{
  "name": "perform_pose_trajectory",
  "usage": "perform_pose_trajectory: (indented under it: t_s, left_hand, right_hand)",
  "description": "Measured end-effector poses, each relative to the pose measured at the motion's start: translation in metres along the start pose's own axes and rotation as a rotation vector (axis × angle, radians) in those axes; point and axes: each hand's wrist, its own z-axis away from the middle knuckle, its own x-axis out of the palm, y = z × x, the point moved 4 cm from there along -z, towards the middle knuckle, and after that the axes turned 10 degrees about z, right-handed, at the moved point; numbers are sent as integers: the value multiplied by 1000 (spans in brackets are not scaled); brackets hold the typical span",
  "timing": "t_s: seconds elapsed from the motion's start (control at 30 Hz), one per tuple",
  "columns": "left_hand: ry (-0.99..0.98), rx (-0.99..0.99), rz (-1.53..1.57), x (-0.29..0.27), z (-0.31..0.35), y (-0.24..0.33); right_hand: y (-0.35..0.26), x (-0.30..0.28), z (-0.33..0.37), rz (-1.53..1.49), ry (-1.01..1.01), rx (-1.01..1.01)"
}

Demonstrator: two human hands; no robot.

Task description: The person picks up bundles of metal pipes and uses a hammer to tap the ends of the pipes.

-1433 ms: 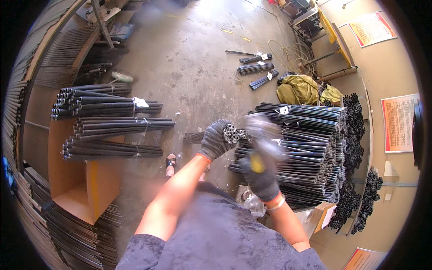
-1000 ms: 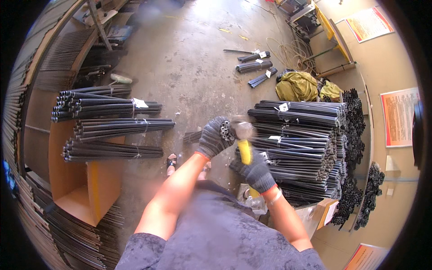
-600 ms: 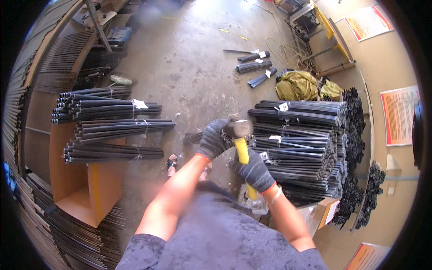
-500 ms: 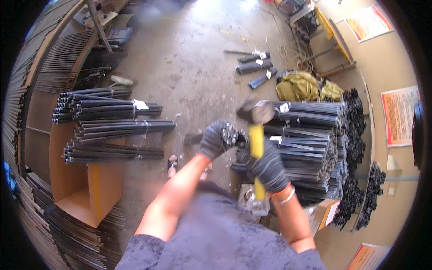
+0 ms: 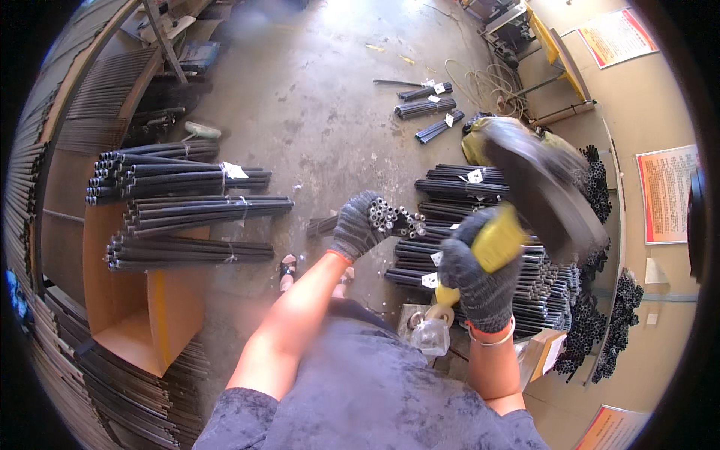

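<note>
My left hand [image 5: 355, 226], in a dark grey knit glove, is wrapped round a bundle of thin metal tubes [image 5: 383, 216] whose open round ends face up. A few more tube ends [image 5: 411, 224] stick out to the right of the fingers. In my right hand [image 5: 480, 281], gloved alike, is a hammer [image 5: 498, 238] with a yellow handle. Its big dark head [image 5: 556, 199] is raised to the right of the bundle, smeared by motion. The lower parts of the held tubes are hidden from above.
Tied stacks of black tubes [image 5: 206, 212] lie at left over a cardboard box [image 5: 142, 330]. More bundled tubes [image 5: 450, 259] are piled at right, near a clear plastic container [image 5: 430, 337]. Small tagged bundles [image 5: 425, 108] lie on the far floor. Racks [image 5: 56, 172] line the left side.
The hammer has swung up and to the right, away from the tube ends, with my right hand. My left hand keeps its hold on the bundle in about the same place.
</note>
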Motion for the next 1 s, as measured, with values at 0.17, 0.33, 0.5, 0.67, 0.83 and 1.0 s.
perform_pose_trajectory:
  t_s: [0.17, 0.33, 0.5, 0.67, 0.83, 1.0]
  left_hand:
    - [99, 80, 340, -6, -12, 17]
    - [-96, 58, -123, 14, 3, -27]
    - [-25, 35, 60, 14, -2, -10]
    - [141, 135, 118, -3, -2, 7]
    - [29, -28, 194, 5, -7, -6]
    - [121, 21, 259, 8, -5, -20]
  right_hand:
    - [142, 48, -1, 760, -294, -103]
    - [1, 5, -12, -3, -85, 172]
    - [83, 43, -11, 513, -80, -184]
    - [33, 42, -17, 263, -227, 85]
    - [67, 29, -10, 297, 52, -160]
    - [57, 33, -25, -122, -147, 282]
